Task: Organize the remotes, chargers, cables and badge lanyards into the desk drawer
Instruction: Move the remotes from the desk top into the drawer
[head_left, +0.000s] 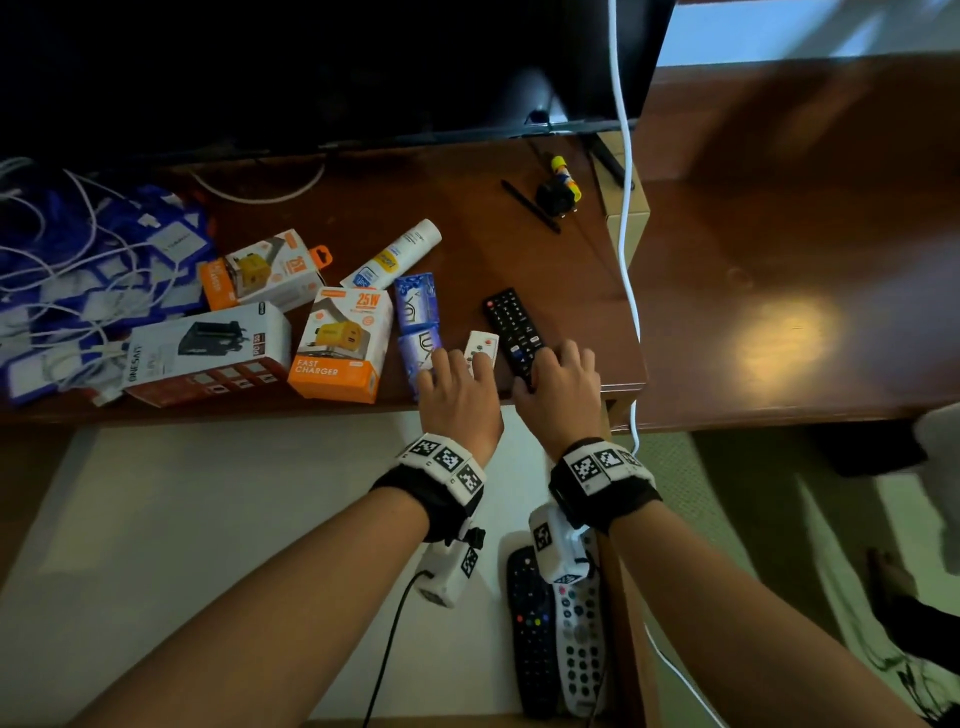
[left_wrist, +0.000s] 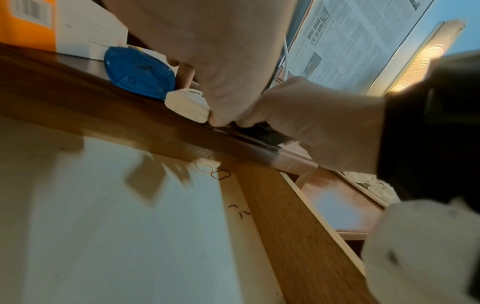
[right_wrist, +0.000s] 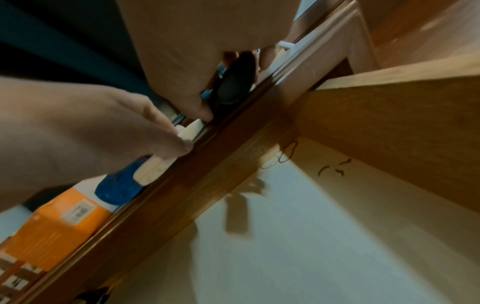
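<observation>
forearms nearest. two remotes (head_left: 558, 631) already in open drawer (head_left: 218, 545), right side. left hand (head_left: 457, 397) fingers curled on white remote (head_left: 482, 351); right hand (head_left: 558, 395) gripping black remote (head_left: 514, 330), both at desk (head_left: 571, 260) front edge. advice: lift clear of lip, lay beside stored pair.

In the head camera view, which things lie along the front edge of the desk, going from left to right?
Pile of blue badge lanyards → grey charger box → orange fast charger box → left hand on the white remote → right hand on the black remote.
</observation>
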